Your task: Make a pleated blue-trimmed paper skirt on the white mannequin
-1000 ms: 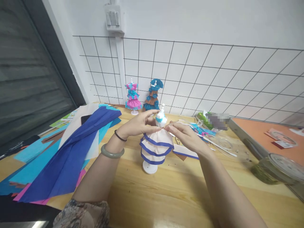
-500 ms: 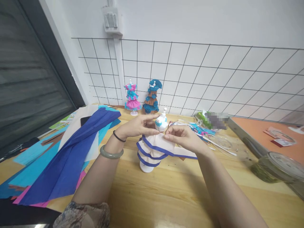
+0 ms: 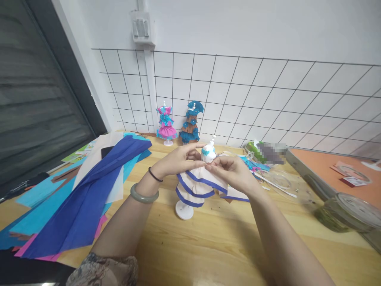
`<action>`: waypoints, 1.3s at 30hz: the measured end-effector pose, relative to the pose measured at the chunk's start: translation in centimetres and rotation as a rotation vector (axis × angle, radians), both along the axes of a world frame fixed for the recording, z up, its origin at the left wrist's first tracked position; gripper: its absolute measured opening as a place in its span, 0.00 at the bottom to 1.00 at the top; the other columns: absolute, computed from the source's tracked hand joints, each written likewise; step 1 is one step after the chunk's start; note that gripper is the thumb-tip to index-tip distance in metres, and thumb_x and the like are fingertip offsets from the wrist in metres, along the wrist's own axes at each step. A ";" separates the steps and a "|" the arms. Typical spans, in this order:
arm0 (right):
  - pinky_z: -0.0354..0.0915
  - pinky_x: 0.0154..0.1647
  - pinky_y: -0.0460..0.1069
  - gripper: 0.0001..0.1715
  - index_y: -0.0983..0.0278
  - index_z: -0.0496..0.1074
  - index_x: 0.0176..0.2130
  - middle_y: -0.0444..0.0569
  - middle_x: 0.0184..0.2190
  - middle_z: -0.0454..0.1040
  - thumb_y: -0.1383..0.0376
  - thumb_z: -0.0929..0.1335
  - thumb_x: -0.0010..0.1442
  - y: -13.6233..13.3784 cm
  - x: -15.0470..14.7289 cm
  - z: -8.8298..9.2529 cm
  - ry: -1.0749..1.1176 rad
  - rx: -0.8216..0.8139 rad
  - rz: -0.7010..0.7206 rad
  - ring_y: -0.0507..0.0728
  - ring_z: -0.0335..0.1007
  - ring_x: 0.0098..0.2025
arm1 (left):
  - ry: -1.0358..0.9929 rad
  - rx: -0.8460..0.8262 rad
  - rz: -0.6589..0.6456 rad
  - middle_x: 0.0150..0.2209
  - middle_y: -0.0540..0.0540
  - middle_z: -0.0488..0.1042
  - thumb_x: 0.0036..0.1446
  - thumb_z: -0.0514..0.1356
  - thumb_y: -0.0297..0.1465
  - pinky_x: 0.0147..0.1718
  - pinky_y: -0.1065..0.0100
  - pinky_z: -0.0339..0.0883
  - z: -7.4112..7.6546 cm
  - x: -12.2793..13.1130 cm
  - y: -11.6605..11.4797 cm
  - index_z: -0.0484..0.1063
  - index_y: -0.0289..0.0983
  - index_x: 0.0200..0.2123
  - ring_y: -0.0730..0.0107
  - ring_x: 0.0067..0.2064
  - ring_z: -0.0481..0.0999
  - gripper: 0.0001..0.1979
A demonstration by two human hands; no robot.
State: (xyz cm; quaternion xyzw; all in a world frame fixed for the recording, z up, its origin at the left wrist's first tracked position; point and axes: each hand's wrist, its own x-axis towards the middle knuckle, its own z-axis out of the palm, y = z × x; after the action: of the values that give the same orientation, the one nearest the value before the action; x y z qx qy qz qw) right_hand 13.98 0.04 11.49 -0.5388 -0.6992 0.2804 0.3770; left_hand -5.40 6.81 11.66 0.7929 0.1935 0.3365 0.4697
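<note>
Between my hands a miniature dress form (image 3: pixel 208 153) leans to the right, its white bodice marked with turquoise. Its round white base (image 3: pixel 184 210) shows below, tipped toward me. A tiered pale paper skirt (image 3: pixel 195 186) with blue edging wraps the form. My left hand (image 3: pixel 186 157) grips the form from the left, thumb in front at the waist and fingers behind. With thumb and forefinger, my right hand (image 3: pixel 230 169) pinches the top edge of the upper pale tier at the waist. A blue-edged pale strip (image 3: pixel 236 193) sticks out to the right under my right hand.
Crepe paper sheets (image 3: pixel 89 190) in blue, turquoise and other colours lie at left. Two dressed miniature forms, one pink (image 3: pixel 167 125) and one brown and teal (image 3: pixel 190 123), stand by the wall. Ribbon scraps (image 3: pixel 258 167) and a round clear container (image 3: pixel 348 212) lie at right.
The dress form has tilted, its top moving right and its base turning toward me. Both hands have stayed on it, the left shifting slightly right.
</note>
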 end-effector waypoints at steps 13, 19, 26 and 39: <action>0.57 0.23 0.45 0.20 0.65 0.69 0.27 0.44 0.22 0.67 0.50 0.66 0.56 0.5 0.6 -0.5 -0.033 0.017 0.005 0.51 0.60 0.23 | 0.078 0.136 -0.016 0.43 0.44 0.73 0.54 0.58 0.30 0.39 0.68 0.67 0.0 0.3 -0.3 0.55 0.39 0.62 0.68 0.42 0.72 0.31; 0.59 0.25 0.47 0.22 0.64 0.68 0.26 0.45 0.22 0.69 0.48 0.68 0.55 0.3 0.7 -0.1 -0.051 -0.027 -0.035 0.53 0.64 0.24 | 0.027 0.009 -0.051 0.37 0.46 0.71 0.54 0.58 0.30 0.37 0.68 0.67 -0.6 0.6 0.2 0.54 0.37 0.62 0.70 0.39 0.72 0.32; 0.58 0.24 0.47 0.19 0.64 0.70 0.30 0.44 0.20 0.68 0.51 0.65 0.59 -0.2 0.7 0.4 -0.019 -0.051 0.081 0.52 0.62 0.22 | 0.005 -0.030 -0.034 0.38 0.45 0.71 0.53 0.59 0.28 0.38 0.67 0.68 -1.0 0.6 0.7 0.51 0.38 0.63 0.70 0.39 0.72 0.35; 0.61 0.29 0.47 0.15 0.65 0.76 0.37 0.48 0.29 0.75 0.59 0.64 0.61 -0.8 0.2 0.6 -0.148 0.164 0.124 0.54 0.67 0.29 | 0.005 -0.019 -0.070 0.37 0.46 0.70 0.55 0.58 0.29 0.39 0.65 0.68 -0.9 0.9 0.2 0.51 0.40 0.63 0.66 0.42 0.72 0.33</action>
State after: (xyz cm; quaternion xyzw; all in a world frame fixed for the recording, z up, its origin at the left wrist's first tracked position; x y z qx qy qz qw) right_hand 14.16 -0.78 12.11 -0.4813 -0.7775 0.2046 0.3493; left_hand -4.53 7.01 10.79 0.7956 0.1700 0.3158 0.4882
